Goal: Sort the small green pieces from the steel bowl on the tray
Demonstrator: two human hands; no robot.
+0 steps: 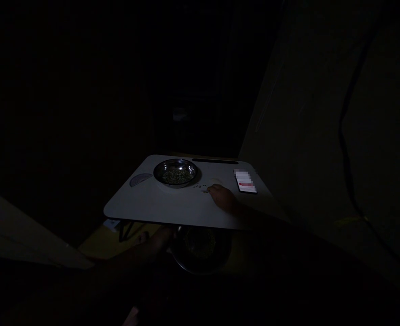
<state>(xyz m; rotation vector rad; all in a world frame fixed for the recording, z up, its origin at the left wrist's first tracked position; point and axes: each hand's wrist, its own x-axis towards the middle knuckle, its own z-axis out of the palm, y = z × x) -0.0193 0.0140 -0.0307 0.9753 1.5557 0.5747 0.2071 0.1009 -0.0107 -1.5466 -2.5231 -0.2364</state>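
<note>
Two bowls: one (176, 172) on the bench's (159, 203) far side, one (200, 249) under its near edge, left hand (159, 242) holding it. Right hand (222, 197), pinched, gathers loose grains (202, 186); darkness risks spills.

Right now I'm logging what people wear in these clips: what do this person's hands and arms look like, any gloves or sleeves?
Both hands are bare: no gloves, rings or a watch can be made out. The right hand and wrist show no cuff; further up, the arm is lost in darkness. The left hand and forearm look uncovered too, though the light is too dim to be sure about sleeves.
</note>
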